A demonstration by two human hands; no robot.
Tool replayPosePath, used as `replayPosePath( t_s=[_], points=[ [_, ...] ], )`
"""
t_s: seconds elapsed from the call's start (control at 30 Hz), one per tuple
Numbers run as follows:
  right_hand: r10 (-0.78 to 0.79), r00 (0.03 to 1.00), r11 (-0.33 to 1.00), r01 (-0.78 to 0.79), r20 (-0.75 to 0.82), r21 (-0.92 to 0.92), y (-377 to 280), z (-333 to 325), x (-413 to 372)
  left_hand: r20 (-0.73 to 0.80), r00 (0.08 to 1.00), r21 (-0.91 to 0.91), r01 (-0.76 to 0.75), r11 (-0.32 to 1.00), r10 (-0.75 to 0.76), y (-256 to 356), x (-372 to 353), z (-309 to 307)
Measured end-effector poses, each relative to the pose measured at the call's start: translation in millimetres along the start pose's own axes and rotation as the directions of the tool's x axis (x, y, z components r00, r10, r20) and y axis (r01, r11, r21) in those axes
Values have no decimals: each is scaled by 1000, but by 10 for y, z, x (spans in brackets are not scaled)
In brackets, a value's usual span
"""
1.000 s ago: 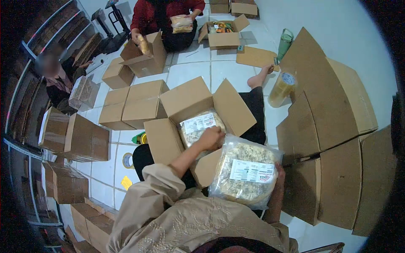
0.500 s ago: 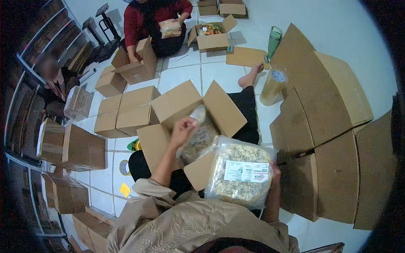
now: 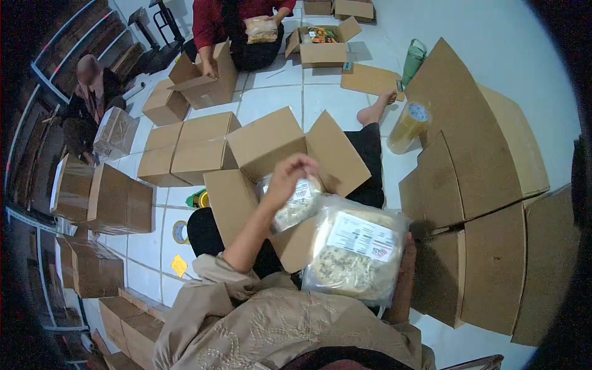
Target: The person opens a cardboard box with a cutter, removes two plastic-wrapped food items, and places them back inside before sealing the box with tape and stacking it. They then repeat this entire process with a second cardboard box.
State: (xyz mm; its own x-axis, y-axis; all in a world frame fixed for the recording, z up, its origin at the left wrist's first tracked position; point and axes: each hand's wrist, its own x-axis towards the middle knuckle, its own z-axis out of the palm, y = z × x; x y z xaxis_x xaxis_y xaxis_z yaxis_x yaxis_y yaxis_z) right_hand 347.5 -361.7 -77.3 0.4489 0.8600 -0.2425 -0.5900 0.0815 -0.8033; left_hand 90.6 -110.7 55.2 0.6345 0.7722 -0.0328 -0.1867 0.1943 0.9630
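Note:
A clear plastic pack of flat, round bread [image 3: 351, 271] with a white label rests against my lap. My right hand [image 3: 408, 256] grips its right edge, the fingers partly hidden under it. In front of my lap stands an open cardboard box [image 3: 231, 206], its flaps spread outward. Inside is another labelled bread pack [image 3: 293, 213], partly covered by my left hand and wrist. My left hand [image 3: 291, 179] is over the box, fingers loosely curved and apart, with nothing visible in them.
Closed cartons [image 3: 203, 151] stand ahead to the left; large cardboard sheets [image 3: 493, 246] lean at right beside stacked tape rolls [image 3: 409, 128]. A tape roll [image 3: 180, 232] and yellow paper [image 3: 179, 265] lie at left. One co-worker [image 3: 216, 28] handles a box; another person [image 3: 92, 105] sits left.
My left hand has let go of the plastic it was pinching and moved right. The pack in the box now shows its label higher up. The pack in my right hand has turned slightly.

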Motion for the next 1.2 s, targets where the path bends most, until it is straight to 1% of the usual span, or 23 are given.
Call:
replayPosePath(
  t_s=[0.03, 0.07, 0.13, 0.2, 0.3, 0.33, 0.4, 0.43, 0.5, 0.53, 0.57, 0.63, 0.67, 0.7, 0.8, 0.83, 0.9, 0.93, 1.0, 1.03, 1.07, 1.13, 1.2],
  points=[
    [-26, 1000, 999, 26, 2, -25, -11, 38, 4, 16, 994, 385, -110, 917, 112, -269, 151, -172],
    [-41, 999, 998, 41, 6, -44, -16, 66, 6, 71, 975, 707, -197, 679, 210, -581, 290, -347],
    [-45, 999, 998, 45, 12, -47, -20, 84, 2, 200, 979, 863, -189, 468, 26, -1454, 377, -544],
    [-19, 1000, 1000, 19, 25, 5, -17, 61, 0, 146, 958, 988, -130, 80, -247, -1415, 283, -139],
    [-29, 998, 995, 24, 56, 94, 48, -31, 31, 255, 956, 961, -233, 151, -146, -1720, 399, -160],
    [18, 998, 994, -25, 68, 106, 109, -261, 61, 254, 956, 960, -231, 160, -144, -1795, 396, -173],
    [152, 982, 974, -167, 109, 152, 178, -581, 131, 291, 956, 909, -260, 325, -49, -1816, 381, -241],
    [149, 982, 974, -166, 113, 152, 215, -641, 147, 289, 956, 910, -260, 322, -45, -1802, 373, -347],
    [114, 993, 993, -114, 25, 15, 148, -406, 78, 298, 940, 665, -328, 671, 164, -1733, 356, -699],
    [108, 994, 994, -109, 17, 25, 125, -358, 63, 105, 991, 528, -129, 839, 87, -1459, 276, -759],
    [89, 996, 996, -89, -2, 23, 102, -321, 48, 1, 993, 636, -94, 766, 122, -931, 139, -711],
    [75, 997, 997, -74, -14, 22, 6, -177, 1, -136, 988, 314, -32, 949, 79, -272, -6, -720],
    [75, 997, 997, -74, 8, -23, -47, -75, -21, -29, 978, 172, -199, 965, 207, -74, -13, -740],
    [75, 997, 995, -72, 30, -68, -100, 26, -43, 56, 936, 13, -348, 938, 346, 104, -45, -737],
    [47, 996, 999, -47, 72, 2, -99, 36, 43, 368, 835, 104, -473, 875, 408, 712, -261, -106],
    [33, 995, 995, -42, 93, 94, -57, -21, 99, 489, 774, 170, -536, 827, 402, 845, -357, 157],
    [10, 990, 945, -55, 142, 322, 2, -204, 180, 738, 627, 77, -443, 893, 248, 1046, -477, 603],
    [-4, 987, 906, -65, 161, 418, 44, -296, 215, 736, 626, 70, -447, 892, 256, 984, -415, 615],
    [-33, 983, 865, -63, 181, 497, 97, -393, 284, 523, 761, 398, -616, 679, 384, 722, -150, 495],
    [-47, 982, 889, -42, 182, 457, 100, -395, 306, 300, 898, 448, -430, 784, 322, 430, 108, 295],
    [-62, 981, 909, -20, 183, 415, 87, -365, 321, 60, 973, 446, -226, 866, 223, 46, 359, 63],
    [-91, 977, 943, 23, 193, 332, -29, -95, 307, 166, 985, 878, -130, 460, -39, -527, 596, -275],
    [-68, 987, 997, 73, 148, -30, -204, 227, 148, 245, 882, 969, -227, 93, -402, -1224, 612, -298]
  ],
)
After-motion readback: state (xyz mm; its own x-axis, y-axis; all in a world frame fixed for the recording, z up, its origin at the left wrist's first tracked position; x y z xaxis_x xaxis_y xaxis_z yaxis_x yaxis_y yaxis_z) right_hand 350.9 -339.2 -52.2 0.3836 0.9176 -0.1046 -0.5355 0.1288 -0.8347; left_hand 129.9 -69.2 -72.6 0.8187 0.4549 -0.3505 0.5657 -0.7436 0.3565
